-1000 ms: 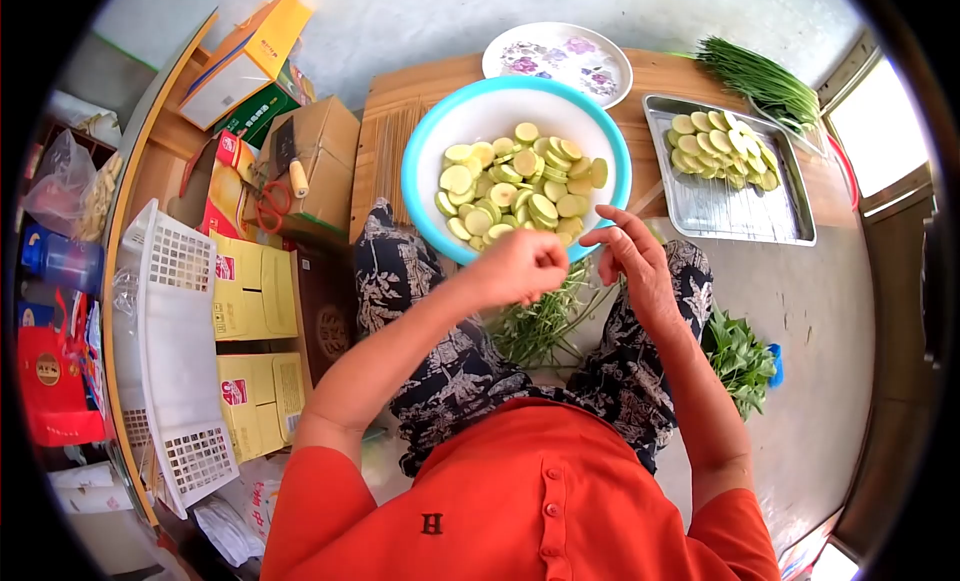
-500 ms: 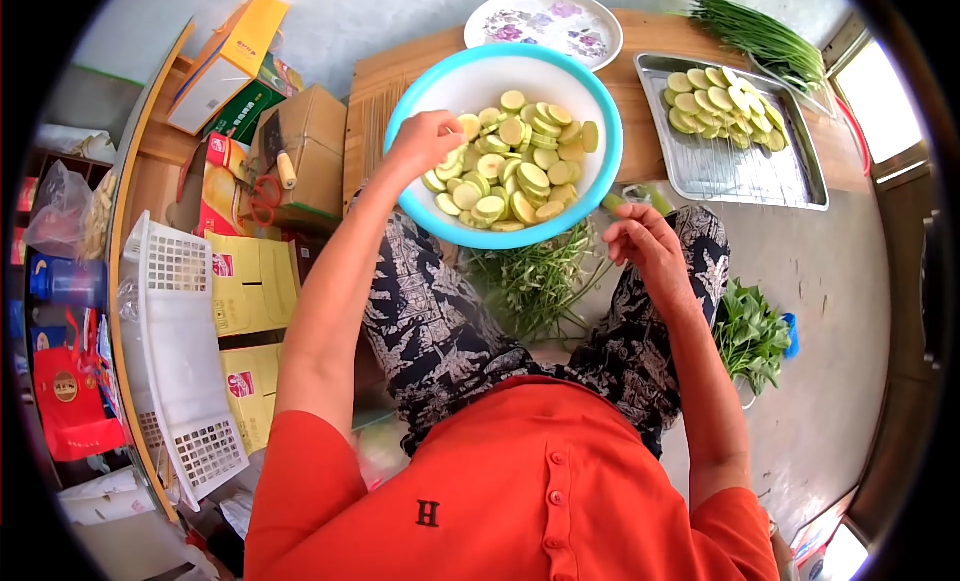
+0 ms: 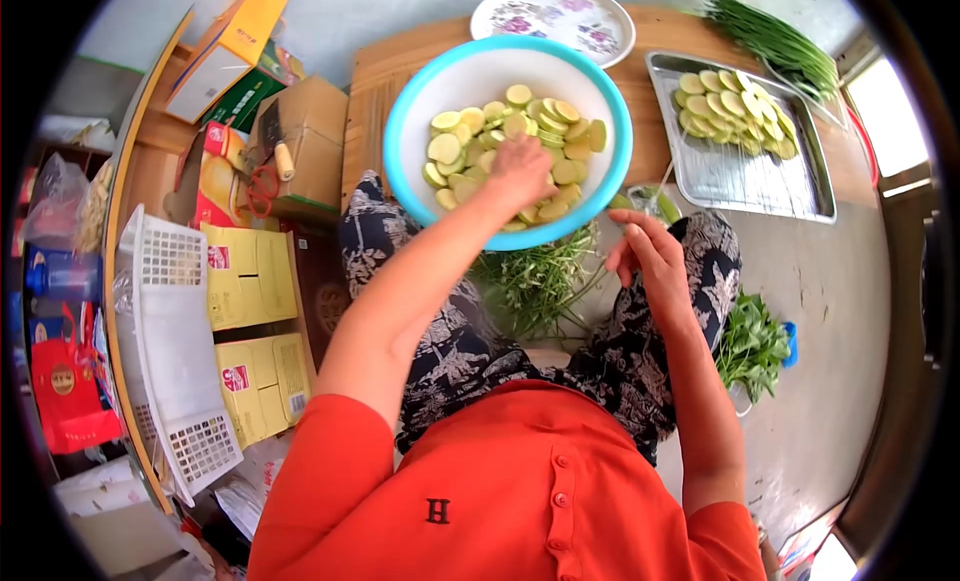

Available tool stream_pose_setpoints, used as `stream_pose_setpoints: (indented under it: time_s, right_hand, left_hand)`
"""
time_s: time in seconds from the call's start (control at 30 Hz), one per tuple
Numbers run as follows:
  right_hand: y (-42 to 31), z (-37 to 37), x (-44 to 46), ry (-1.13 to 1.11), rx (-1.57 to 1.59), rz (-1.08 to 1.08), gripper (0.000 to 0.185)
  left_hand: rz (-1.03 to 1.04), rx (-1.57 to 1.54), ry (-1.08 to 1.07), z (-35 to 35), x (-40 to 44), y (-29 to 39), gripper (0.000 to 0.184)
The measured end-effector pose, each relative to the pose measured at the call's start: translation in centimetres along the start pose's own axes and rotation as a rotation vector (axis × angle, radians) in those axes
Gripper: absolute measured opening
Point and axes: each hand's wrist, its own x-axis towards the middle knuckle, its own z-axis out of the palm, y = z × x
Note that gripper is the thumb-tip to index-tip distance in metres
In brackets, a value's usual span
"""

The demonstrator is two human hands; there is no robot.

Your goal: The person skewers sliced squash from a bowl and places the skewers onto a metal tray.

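Note:
A white bowl with a turquoise rim [image 3: 398,131] holds many round green-edged slices [image 3: 444,148]. Reaching down into it, my left hand [image 3: 520,171] touches the slices near the middle; its fingertips are partly hidden among them, so its grip is unclear. My right hand [image 3: 648,259] hovers just outside the bowl's lower right edge, above my knee, fingers loosely bent and apart with nothing visible between them. Thin sticks [image 3: 372,146] lie on the wooden table left of the bowl. More slices [image 3: 730,106] are spread overlapping on a metal tray [image 3: 745,186] at the right.
Behind the bowl is a floral plate [image 3: 550,19]. Long green stalks [image 3: 775,43] lie at the back right. Leafy greens [image 3: 540,281] are below the bowl, others [image 3: 750,349] right of my knee. Boxes [image 3: 252,281] and a white basket [image 3: 180,341] stand at the left.
My left hand has moved from below the bowl to its left side, then into the slices at its middle. My right hand has moved slightly down and right, away from the rim.

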Motion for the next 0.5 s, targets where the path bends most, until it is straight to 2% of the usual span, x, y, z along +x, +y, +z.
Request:
stream_pose_setpoints:
  time_s: [0.1,0.2,0.3,0.37,0.47,0.5]
  right_hand:
    - [0.0,0.1,-0.2,0.002,-0.018,0.005,0.032]
    - [-0.1,0.0,-0.3,0.006,-0.038,-0.004,0.032]
    - [0.4,-0.3,-0.1,0.006,-0.031,-0.017,0.031]
    - [0.7,-0.4,-0.3,0.002,-0.026,-0.030,0.030]
    - [0.7,-0.3,-0.2,0.015,-0.059,-0.059,0.030]
    - [0.8,-0.2,-0.3,0.009,-0.057,-0.059,0.030]
  left_hand:
    - [-0.140,-0.044,-0.065,0.1,0.8,1.0,0.050]
    - [-0.196,-0.130,-0.107,0.0,1.1,0.8,0.053]
    - [-0.219,-0.188,-0.167,-0.7,1.0,0.3,0.051]
    - [-0.182,-0.229,-0.085,-1.2,0.0,-0.7,0.053]
    - [-0.226,-0.653,-0.139,-2.3,-0.1,-3.4,0.037]
    - [-0.284,-0.827,-0.142,-2.6,-0.5,-4.4,0.039]
